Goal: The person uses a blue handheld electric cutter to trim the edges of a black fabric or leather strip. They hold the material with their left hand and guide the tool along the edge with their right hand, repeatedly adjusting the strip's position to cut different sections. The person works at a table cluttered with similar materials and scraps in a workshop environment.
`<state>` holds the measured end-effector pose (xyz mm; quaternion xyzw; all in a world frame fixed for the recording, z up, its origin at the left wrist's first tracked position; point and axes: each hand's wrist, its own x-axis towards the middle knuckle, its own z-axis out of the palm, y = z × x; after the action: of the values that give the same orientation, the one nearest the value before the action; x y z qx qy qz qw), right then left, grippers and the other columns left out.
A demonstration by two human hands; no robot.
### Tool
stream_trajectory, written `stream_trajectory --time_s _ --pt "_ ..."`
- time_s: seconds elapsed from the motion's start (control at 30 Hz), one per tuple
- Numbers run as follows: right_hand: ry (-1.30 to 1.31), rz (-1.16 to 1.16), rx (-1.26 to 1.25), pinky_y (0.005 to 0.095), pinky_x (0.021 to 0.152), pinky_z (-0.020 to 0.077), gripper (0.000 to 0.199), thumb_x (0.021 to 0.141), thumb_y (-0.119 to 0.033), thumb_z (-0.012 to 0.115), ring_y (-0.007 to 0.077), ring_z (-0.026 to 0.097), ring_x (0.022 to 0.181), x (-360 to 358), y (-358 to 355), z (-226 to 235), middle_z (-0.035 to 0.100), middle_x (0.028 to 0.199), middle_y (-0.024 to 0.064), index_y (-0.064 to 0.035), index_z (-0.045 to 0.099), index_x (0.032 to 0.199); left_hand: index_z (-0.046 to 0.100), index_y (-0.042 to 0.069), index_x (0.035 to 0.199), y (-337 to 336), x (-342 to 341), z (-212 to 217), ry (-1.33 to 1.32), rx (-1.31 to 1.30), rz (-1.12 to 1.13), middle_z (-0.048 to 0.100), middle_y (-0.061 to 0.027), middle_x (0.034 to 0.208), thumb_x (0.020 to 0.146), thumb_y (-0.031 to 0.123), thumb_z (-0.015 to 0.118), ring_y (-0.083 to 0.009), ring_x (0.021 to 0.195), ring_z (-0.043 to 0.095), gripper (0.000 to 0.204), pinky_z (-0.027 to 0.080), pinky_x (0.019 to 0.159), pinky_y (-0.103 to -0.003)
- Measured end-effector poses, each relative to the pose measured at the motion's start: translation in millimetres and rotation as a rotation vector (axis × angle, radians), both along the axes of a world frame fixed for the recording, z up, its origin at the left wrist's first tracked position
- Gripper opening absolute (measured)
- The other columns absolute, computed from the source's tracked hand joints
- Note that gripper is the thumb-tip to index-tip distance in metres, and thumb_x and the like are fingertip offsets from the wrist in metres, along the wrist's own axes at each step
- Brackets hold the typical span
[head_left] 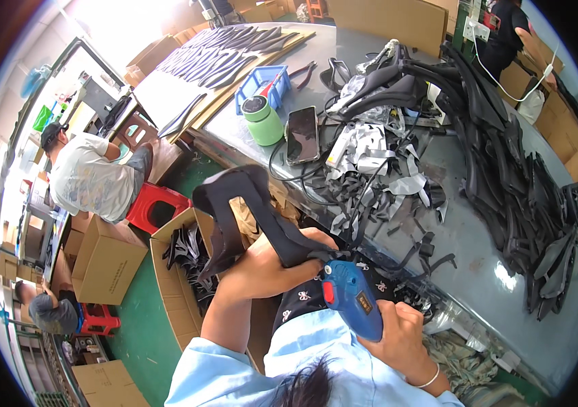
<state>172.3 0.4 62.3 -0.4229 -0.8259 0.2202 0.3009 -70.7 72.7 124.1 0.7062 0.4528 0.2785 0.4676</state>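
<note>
Two hands are busy. The left hand (pixel 268 268) grips a curved black foam piece (pixel 235 203) that sticks up above it. The right hand (pixel 404 336) is closed around a blue glue gun (pixel 351 295), its tip touching the piece beside the left hand. Beyond both lies the grey desk (pixel 479 251).

Green floor (pixel 141 339), grey workbench (pixel 479 251), cardboard boxes (pixel 106 261), bright window light.

The left hand (pixel 268 264) grips a black padded piece (pixel 248 203); the right hand (pixel 401 332) holds a blue power tool (pixel 351 298).
</note>
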Motion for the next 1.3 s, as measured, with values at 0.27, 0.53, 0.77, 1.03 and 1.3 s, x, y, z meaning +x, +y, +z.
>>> stream_trajectory --time_s 0.27,0.53,0.77,1.03,1.3 --pt "0.119 0.047 -0.050 0.0342 0.051 0.0483 0.046 0.058 -0.018 0.080 0.0272 0.059 0.049 -6.3 2.8 3.0 0.059 0.059 0.0122 0.0025 0.054 0.090 0.061 -0.005 0.102 1.1 7.2 -28.9 0.017 0.218 -0.055 0.065 -0.0135 0.096 0.077 0.001 0.062 -0.0238 0.087 0.064 0.026 0.050 0.080 -0.031" --pt "0.262 0.059 -0.251 0.0292 0.053 0.0500 0.051 0.062 -0.027 0.084 0.0200 0.063 0.055 -9.3 2.1 12.4 0.061 0.067 0.0091 -0.0001 0.051 0.090 0.062 -0.004 0.100 -9.0 31.2 -58.0 -0.039 0.217 0.111 0.064 -0.0134 0.103 0.078 0.002 0.063 -0.0205 0.090 0.062 0.023 0.050 0.078 -0.030" --pt "0.329 0.081 -0.260 0.0288 0.053 0.0497 0.050 0.061 -0.025 0.085 0.0189 0.063 0.055 -10.1 3.0 19.3 0.061 0.067 0.0083 -0.0012 0.050 0.088 0.065 -0.001 0.095 -11.2 36.0 -87.1 -0.058 0.201 0.057 0.066 -0.0114 0.100 0.081 0.004 0.064 -0.0189 0.091 0.063 0.015 0.050 0.078 -0.031" --pt "0.334 -0.035 -0.079 0.0305 0.057 0.0514 0.052 0.062 -0.025 0.085 0.0214 0.066 0.061 -1.1 8.6 26.5 0.064 0.073 0.0108 -0.0014 0.050 0.094 0.057 0.002 0.103 -20.1 31.7 -103.4 -0.073 -0.172 -0.117 0.060 -0.0116 0.083 0.075 0.017 0.068 -0.0213 0.079 0.057 0.034 0.046 0.073 -0.034" --pt "0.379 0.011 -0.159 0.0322 0.060 0.0525 0.053 0.065 -0.023 0.083 0.0228 0.067 0.065 -12.0 14.1 9.9 0.064 0.075 0.0127 -0.0014 0.050 0.100 0.034 0.001 0.135 -39.7 67.6 -57.3 -1.330 -0.442 0.074 0.050 -0.0156 0.127 0.080 0.043 0.066 -0.0278 0.115 0.052 0.075 0.046 0.093 -0.039"
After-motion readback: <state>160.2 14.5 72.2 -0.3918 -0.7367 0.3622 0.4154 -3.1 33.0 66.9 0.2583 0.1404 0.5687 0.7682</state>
